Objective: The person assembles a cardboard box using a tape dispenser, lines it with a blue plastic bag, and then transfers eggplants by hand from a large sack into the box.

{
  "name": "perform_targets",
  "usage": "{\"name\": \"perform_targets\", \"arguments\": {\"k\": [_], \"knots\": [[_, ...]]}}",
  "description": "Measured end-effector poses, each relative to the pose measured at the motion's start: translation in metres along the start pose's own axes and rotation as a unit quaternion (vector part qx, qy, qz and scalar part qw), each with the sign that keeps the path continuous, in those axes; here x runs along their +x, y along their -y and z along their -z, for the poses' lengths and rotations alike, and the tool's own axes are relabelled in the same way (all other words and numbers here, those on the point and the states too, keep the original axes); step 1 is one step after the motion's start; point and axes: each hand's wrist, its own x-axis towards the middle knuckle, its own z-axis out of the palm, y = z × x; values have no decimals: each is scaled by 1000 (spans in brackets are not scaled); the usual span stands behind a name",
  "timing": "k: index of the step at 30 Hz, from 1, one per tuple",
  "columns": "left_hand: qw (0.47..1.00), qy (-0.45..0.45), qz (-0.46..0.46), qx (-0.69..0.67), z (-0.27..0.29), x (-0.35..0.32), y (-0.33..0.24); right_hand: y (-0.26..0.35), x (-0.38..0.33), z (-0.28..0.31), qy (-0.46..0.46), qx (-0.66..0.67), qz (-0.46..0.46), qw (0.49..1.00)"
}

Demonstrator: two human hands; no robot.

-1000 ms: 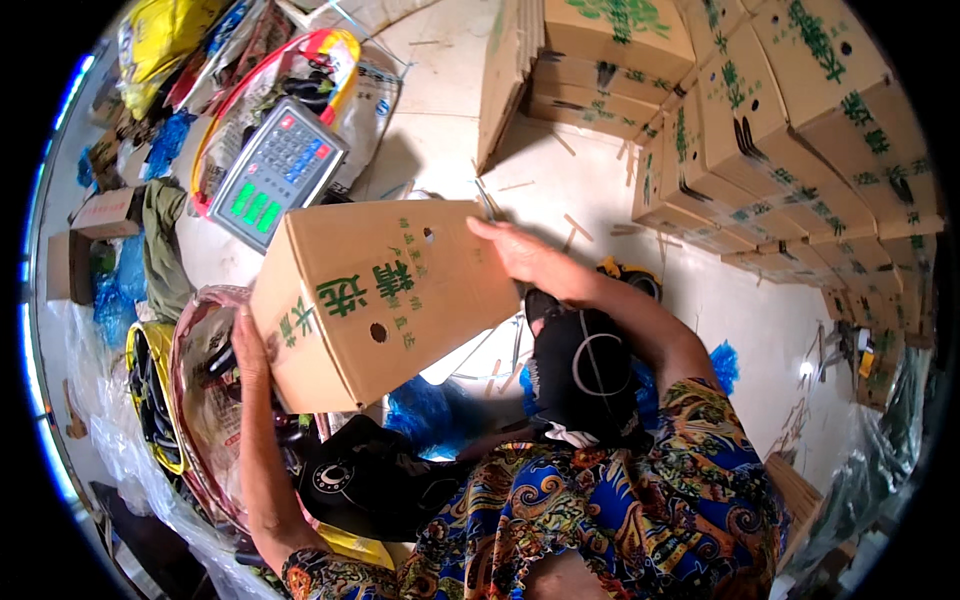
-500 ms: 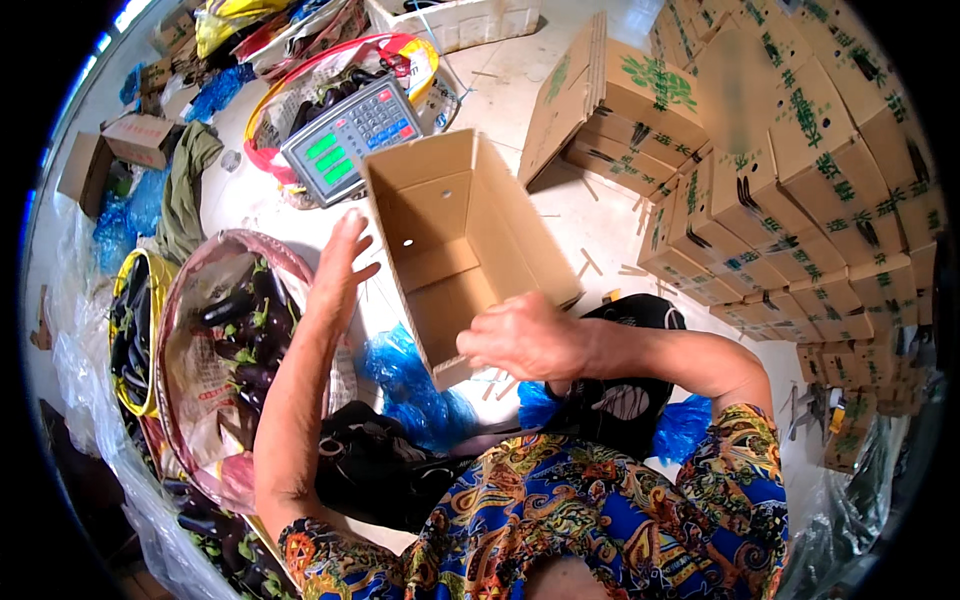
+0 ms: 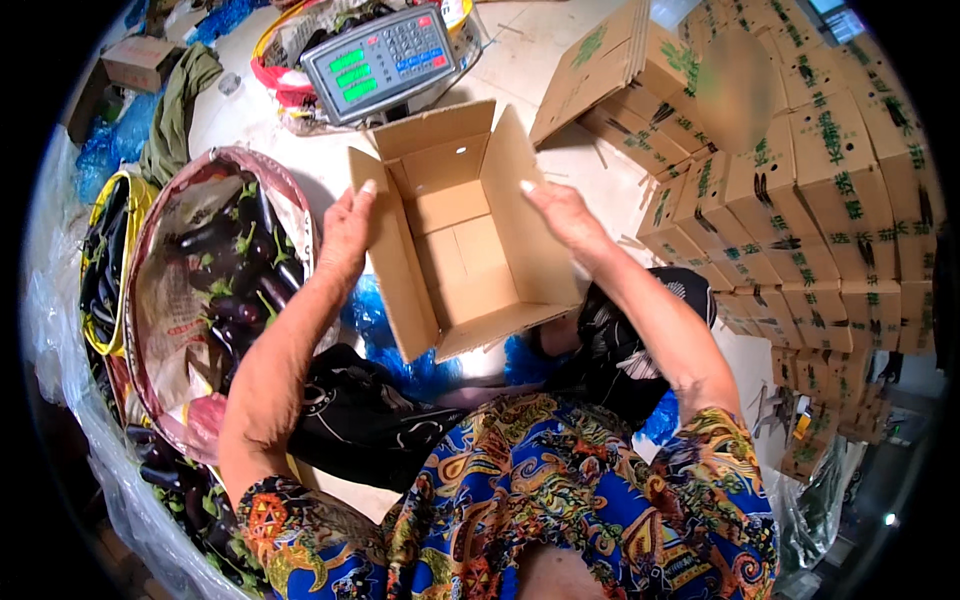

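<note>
An open cardboard box (image 3: 455,240) stands in front of me, bare inside, with its flaps folded outward. My left hand (image 3: 345,235) is closed on the left flap, thumb tip over its edge and the other fingers mostly hidden behind. On the opposite side my right hand (image 3: 567,215) grips the right flap, its thumb on the inner face and the fingers out of sight behind the cardboard. Just beyond the box is a grey digital scale display (image 3: 380,62) with green lit panels. Left of my left arm sits a large lined basket (image 3: 160,330) holding several purple eggplants (image 3: 235,270).
Stacked printed cartons (image 3: 800,200) rise on the right, with an open-flapped carton (image 3: 590,70) at their far end. A yellow-rimmed basket (image 3: 110,260) of eggplants is at far left. Blue plastic (image 3: 375,330) lies under the box. A green cloth (image 3: 180,115) lies farther back.
Both hands have taken hold of the box's side flaps, which now spread outward. My right hand moved from the near edge to the right flap. The view has shifted.
</note>
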Motion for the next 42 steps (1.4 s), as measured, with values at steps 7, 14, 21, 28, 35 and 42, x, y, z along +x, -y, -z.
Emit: {"name": "perform_targets", "arguments": {"k": [7, 14, 21, 28, 35, 42], "knots": [[914, -194, 71, 350, 6, 23, 80, -67, 29, 20, -19, 112, -66, 991], [964, -219, 113, 100, -39, 47, 199, -102, 44, -54, -16, 78, 29, 996], [879, -206, 17, 430, 12, 71, 220, -125, 61, -13, -121, -199, 20, 972], [746, -263, -347, 504, 87, 61, 42, 75, -70, 76, -66, -389, 199, 897], [943, -4, -229, 242, -73, -19, -46, -122, -165, 251, -211, -250, 57, 943], [943, 56, -195, 265, -70, -39, -67, -394, -231, 175, -157, -318, -136, 925]]}}
